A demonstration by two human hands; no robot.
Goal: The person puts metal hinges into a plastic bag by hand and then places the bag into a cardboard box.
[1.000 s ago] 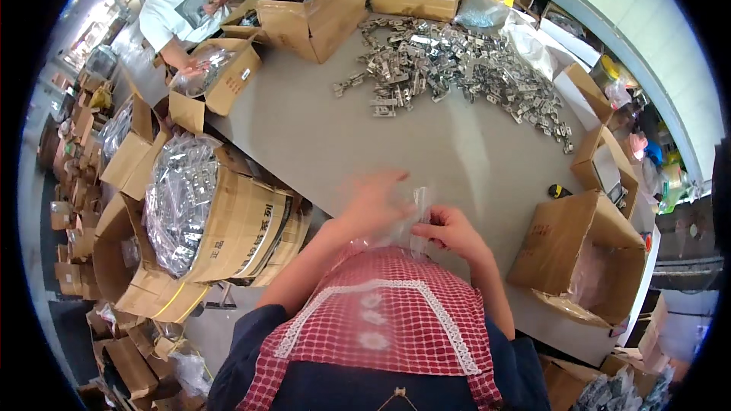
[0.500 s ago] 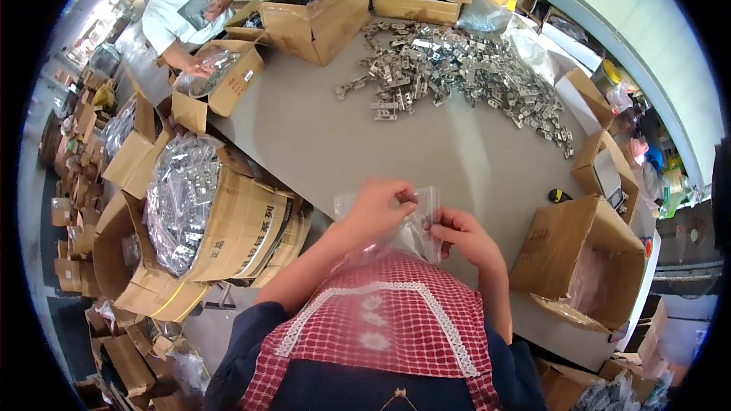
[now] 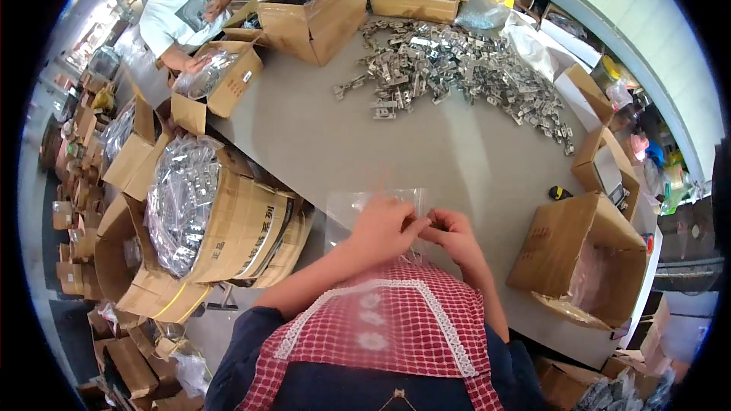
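My left hand (image 3: 386, 224) and my right hand (image 3: 454, 232) meet at the near edge of the grey table (image 3: 320, 129). Both pinch a small clear plastic bag (image 3: 365, 202) that stands up between them, its mouth toward the far side. I cannot tell what the bag holds. A large heap of small silver metal parts (image 3: 457, 68) lies spread across the far side of the table, well beyond my hands. My red checked apron (image 3: 381, 327) fills the bottom of the view.
An open cardboard box (image 3: 586, 259) stands at my right. A box full of bagged parts (image 3: 190, 205) sits at my left, with more cartons stacked beyond it. Across the table another person (image 3: 183, 11) in a white shirt handles a bag over a box (image 3: 221, 80).
My hands have drawn together over the bag and come closer to my body. The bag now stands upright between my fingers.
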